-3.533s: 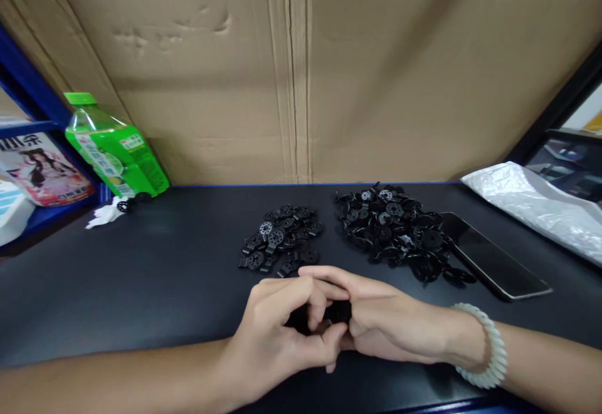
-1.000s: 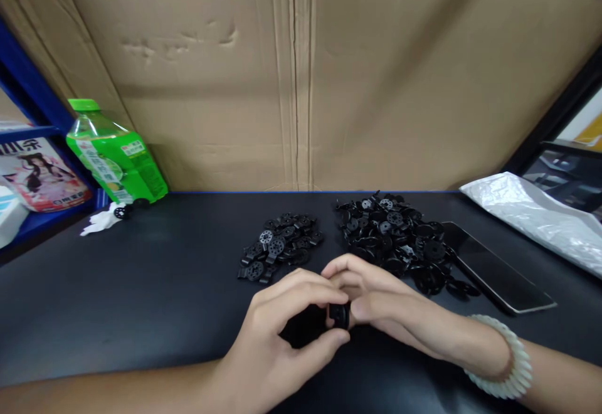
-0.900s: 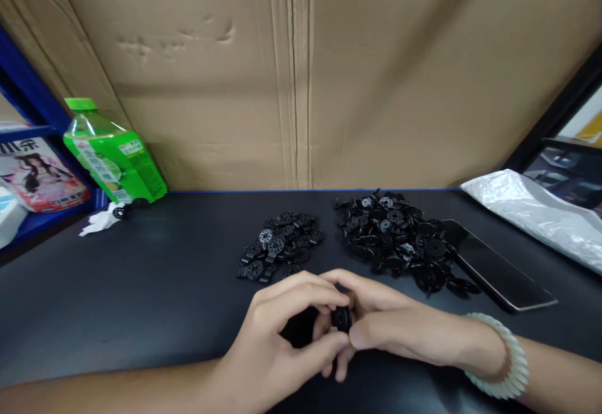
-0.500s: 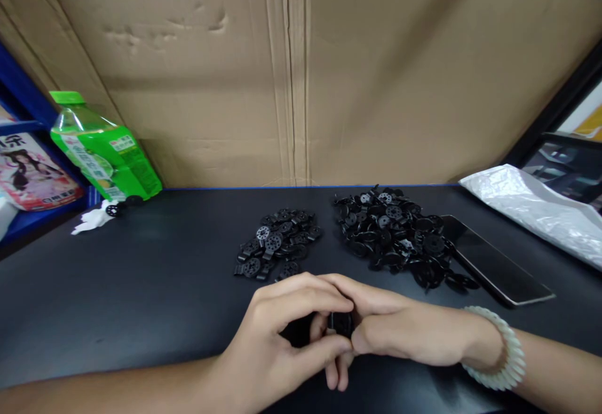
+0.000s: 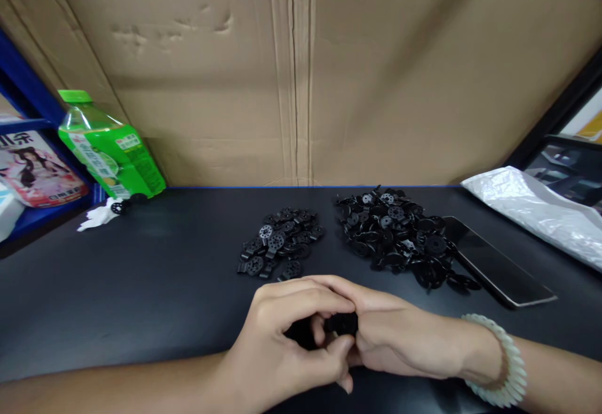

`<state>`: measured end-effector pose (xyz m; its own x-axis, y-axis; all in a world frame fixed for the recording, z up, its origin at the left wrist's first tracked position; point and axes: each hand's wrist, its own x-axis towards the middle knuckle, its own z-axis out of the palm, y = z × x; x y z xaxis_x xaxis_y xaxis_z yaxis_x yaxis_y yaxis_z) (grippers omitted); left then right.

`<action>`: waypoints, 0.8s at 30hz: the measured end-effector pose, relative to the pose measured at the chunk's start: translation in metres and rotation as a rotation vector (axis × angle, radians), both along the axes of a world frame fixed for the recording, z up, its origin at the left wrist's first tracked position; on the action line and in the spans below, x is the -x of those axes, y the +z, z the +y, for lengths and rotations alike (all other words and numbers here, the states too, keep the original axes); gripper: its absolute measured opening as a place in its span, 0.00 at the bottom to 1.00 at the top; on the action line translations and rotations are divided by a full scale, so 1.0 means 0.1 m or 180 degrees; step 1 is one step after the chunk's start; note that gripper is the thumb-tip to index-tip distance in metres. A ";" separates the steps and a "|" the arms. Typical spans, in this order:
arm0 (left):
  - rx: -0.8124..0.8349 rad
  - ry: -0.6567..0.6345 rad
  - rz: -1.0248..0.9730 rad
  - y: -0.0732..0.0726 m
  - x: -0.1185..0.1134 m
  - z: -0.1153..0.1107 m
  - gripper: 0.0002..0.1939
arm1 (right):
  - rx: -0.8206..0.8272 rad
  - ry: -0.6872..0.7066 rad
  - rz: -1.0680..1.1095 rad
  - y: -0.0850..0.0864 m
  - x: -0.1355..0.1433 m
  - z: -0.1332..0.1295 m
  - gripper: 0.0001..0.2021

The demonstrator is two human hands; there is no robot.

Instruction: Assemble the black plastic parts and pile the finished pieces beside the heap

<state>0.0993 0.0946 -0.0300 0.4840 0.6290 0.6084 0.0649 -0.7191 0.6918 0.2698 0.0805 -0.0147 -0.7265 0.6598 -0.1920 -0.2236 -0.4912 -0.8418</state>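
My left hand [image 5: 286, 332] and my right hand [image 5: 399, 329] meet low in the middle of the view. Between them, a small black plastic part [image 5: 343, 323] is pinched in the fingers, mostly covered by them. Its exact shape cannot be made out. Just beyond my hands lies a small pile of black round perforated plastic parts with tabs [image 5: 277, 241]. Farther right is a larger heap of black disc-shaped plastic parts [image 5: 395, 232]. A pale beaded bracelet [image 5: 498, 360] circles my right wrist.
A dark phone [image 5: 498, 263] lies right of the larger heap, near a silvery plastic bag [image 5: 540, 204]. At the far left a green drink bottle [image 5: 113, 150] leans by a blue rack [image 5: 42, 213]. Crumpled white tissue [image 5: 98, 216] lies before it. Cardboard [image 5: 211, 88] walls the back of the black table [image 5: 155, 295].
My right hand's fingers have curled in closer around the black part, and the part has turned slightly. The left thumb has shifted a little. The view has moved slightly left.
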 end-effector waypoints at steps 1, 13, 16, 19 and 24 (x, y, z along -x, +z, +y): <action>-0.0058 0.0045 0.0022 0.00 0.00 0.00 0.17 | 0.0049 -0.0063 0.0008 -0.01 0.01 -0.01 0.32; 0.0008 0.0547 0.0123 0.00 0.03 0.03 0.16 | -0.0236 -0.0483 0.0065 -0.08 0.06 -0.01 0.28; 0.0163 0.0576 -0.0031 0.01 0.05 0.05 0.17 | -0.0669 -0.0436 -0.0134 -0.02 -0.02 0.03 0.26; -0.0051 0.0615 0.0133 0.03 0.07 0.04 0.13 | -0.1335 -0.0267 -0.0620 0.10 -0.15 0.07 0.26; -0.0222 0.0460 0.0564 0.06 0.08 -0.01 0.17 | -0.3223 -0.0992 -0.2479 0.30 -0.43 0.22 0.15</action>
<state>0.0912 0.0931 -0.0237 0.4950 0.6589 0.5664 0.2865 -0.7392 0.6095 0.3123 0.1026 0.0153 -0.4430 0.8769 0.1866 0.4963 0.4132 -0.7635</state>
